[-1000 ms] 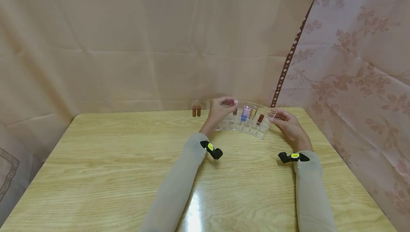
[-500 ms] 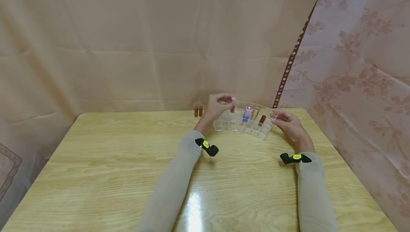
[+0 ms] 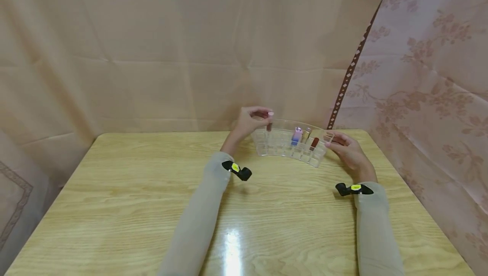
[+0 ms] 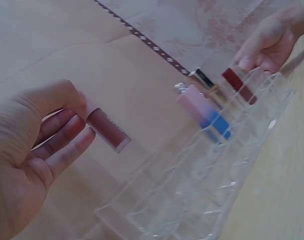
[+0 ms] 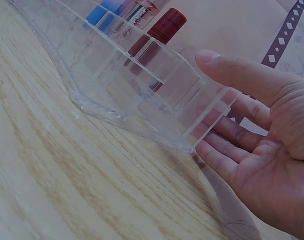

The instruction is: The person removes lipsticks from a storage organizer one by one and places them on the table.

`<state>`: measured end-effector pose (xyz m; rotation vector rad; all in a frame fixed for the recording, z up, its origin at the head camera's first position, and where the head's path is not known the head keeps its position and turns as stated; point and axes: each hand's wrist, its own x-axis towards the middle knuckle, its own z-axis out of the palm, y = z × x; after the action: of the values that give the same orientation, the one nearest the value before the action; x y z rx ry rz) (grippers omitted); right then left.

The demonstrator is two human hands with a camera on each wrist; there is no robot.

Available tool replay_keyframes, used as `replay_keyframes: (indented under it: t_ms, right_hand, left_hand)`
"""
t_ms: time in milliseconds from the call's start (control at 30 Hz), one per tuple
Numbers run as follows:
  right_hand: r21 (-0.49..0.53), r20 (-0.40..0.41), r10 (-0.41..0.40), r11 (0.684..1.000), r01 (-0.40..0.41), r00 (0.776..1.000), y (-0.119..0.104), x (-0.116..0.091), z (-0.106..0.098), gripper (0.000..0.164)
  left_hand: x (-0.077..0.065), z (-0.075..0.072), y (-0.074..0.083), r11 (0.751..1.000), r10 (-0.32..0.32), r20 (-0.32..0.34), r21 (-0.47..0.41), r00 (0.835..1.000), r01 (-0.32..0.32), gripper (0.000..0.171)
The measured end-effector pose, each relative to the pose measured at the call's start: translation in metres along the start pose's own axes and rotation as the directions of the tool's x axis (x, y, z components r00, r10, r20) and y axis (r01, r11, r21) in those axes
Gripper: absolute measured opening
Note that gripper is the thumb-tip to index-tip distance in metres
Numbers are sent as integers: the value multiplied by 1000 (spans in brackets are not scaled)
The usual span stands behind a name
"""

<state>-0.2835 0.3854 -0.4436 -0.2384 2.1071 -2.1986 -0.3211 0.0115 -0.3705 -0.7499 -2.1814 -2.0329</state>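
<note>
- Fingers of the left hand pinch a lip gloss tube by its pale cap, its brownish-red body pointing down; the remaining fingers lie loosely bent beside it.
- From my remote seat I find that tube near the left end of the clear rack, apparently touching no part of it; whether it is over a compartment or behind the back edge, I cannot tell.
- I see the right hand gripping the rack's right end, around the end wall.
- Toward the rack's right end stand a pink-and-blue lipstick, a gold tube and a dark red tube.
- I judge the step in hand to be setting the gloss into the rack, not yet done.
- Next, I think, calls for aligning its lower end with a free compartment, lowering it upright and releasing, the rack held steady on the surface.
</note>
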Motion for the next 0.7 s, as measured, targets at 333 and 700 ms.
replay_keyframes:
  t_ms: [333, 700]
  right_hand:
    - [-80, -20, 50, 995, -51, 999, -1, 0, -2, 56]
    - [-53, -29, 60, 997, -61, 998, -2, -2, -5, 51]
  left_hand:
    - [-6, -26, 13, 998, -29, 23, 61, 999, 28, 24]
    - [-11, -51, 11, 997, 22, 0, 69, 1000, -22, 22]
